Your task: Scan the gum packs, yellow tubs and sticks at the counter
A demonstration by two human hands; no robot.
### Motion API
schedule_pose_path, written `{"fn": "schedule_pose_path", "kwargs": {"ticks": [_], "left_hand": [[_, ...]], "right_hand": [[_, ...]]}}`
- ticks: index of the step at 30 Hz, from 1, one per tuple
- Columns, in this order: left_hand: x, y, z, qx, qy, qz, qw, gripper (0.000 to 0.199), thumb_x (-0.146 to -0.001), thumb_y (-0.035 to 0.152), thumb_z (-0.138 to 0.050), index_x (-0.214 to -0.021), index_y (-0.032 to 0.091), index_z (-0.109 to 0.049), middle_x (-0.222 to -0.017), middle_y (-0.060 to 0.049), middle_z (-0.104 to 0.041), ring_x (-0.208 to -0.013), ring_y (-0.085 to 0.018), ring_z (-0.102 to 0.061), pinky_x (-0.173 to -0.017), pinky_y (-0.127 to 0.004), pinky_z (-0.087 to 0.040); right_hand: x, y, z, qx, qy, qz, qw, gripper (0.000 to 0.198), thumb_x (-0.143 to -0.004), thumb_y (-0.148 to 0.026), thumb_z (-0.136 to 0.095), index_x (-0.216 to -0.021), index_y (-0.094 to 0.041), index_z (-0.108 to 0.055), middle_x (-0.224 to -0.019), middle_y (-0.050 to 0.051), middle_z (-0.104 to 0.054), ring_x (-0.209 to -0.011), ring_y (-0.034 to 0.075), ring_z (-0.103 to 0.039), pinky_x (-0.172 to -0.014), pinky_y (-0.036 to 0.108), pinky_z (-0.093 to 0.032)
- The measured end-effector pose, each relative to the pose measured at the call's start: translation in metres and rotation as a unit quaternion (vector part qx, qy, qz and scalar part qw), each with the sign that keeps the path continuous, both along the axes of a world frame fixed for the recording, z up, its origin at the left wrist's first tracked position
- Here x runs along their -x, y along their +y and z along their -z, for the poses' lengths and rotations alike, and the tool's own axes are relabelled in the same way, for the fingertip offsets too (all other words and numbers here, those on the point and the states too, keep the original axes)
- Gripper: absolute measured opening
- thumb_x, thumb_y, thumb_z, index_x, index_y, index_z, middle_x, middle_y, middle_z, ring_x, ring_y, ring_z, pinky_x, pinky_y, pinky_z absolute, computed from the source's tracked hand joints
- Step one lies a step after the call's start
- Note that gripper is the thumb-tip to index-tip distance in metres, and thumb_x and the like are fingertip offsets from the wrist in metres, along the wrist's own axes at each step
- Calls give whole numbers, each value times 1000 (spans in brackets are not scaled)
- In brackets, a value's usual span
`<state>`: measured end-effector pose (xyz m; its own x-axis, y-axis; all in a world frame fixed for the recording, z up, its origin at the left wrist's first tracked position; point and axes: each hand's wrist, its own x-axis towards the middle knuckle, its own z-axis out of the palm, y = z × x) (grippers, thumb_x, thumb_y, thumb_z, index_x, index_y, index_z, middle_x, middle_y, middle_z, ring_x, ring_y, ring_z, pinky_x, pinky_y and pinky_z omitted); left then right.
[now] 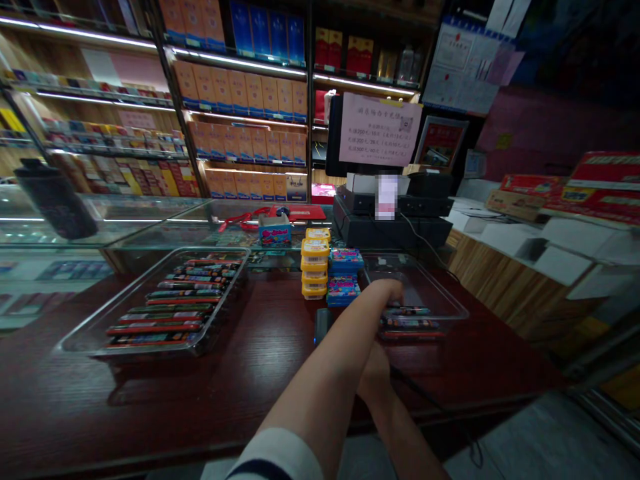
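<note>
My left hand (389, 291) reaches across to the right, over the near left part of a clear plastic tray (463, 313). Its fingers bend downward and are mostly hidden. Just below it lie several slim, pen-like printed sticks (413, 325) at the tray's near side. Crossing beneath the left forearm, my right hand (375, 373) sits close to the sticks, its fingers out of sight. A second clear tray (75, 337) on the left holds many similar pen-like sticks (173, 307) in a row.
Yellow-lidded tubs (315, 267) and blue packets (344, 287) stand stacked between the trays. A dark handheld device (323, 325) lies beside my left forearm. Behind are a monitor (336, 133) and a black cash drawer (390, 230). A dark bottle (57, 200) stands far left on glass.
</note>
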<state>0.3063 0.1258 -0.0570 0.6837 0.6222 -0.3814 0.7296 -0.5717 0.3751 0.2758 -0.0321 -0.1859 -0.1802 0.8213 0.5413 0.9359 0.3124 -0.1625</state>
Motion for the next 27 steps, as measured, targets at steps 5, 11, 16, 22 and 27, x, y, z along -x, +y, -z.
{"fn": "schedule_pose_path", "kwargs": {"ticks": [5, 11, 16, 22, 27], "left_hand": [[8, -8, -3, 116, -11, 1, 993, 37, -71, 4, -47, -96, 17, -71, -86, -8, -73, -65, -16, -67, -69, -32, -54], [13, -14, -16, 131, -65, -17, 989, 44, -73, 6, -51, -114, 17, -60, -107, -10, -68, -77, -15, -67, -71, -31, -54], [48, -33, -40, 157, -237, -24, 958, 32, -81, 11, -48, -110, 15, -61, -99, -8, -69, -77, -12, -66, -71, -27, -52], [137, -81, -58, 88, -415, -42, 905, 29, -83, 19, -53, -110, 10, -62, -94, -11, -69, -74, -12, -63, -65, -23, -50], [239, -110, -58, -132, -424, -166, 881, 22, -79, 19, -56, -95, 11, -69, -92, -9, -70, -85, -16, -64, -76, -25, -49]], "right_hand": [[3, -3, -3, 3, -18, -4, 1000, 27, -86, -20, -39, -84, -16, -66, -78, 12, -67, -82, 25, -63, -78, 39, -49], [7, -10, -28, 20, -32, -20, 999, 20, -86, -29, -48, -90, -17, -64, -85, 12, -66, -84, 25, -61, -76, 37, -49], [11, -15, -50, 89, -50, -23, 994, 44, -81, -37, -61, -120, -18, -53, -98, 8, -65, -88, 22, -62, -76, 32, -48], [11, -21, -50, 100, -48, -23, 994, 47, -85, -39, -56, -126, -17, -48, -102, 9, -66, -94, 23, -62, -79, 32, -45], [7, -22, -39, 76, -41, -39, 995, 46, -86, -42, -53, -126, -18, -48, -102, 9, -67, -90, 22, -64, -75, 32, -46]]}}
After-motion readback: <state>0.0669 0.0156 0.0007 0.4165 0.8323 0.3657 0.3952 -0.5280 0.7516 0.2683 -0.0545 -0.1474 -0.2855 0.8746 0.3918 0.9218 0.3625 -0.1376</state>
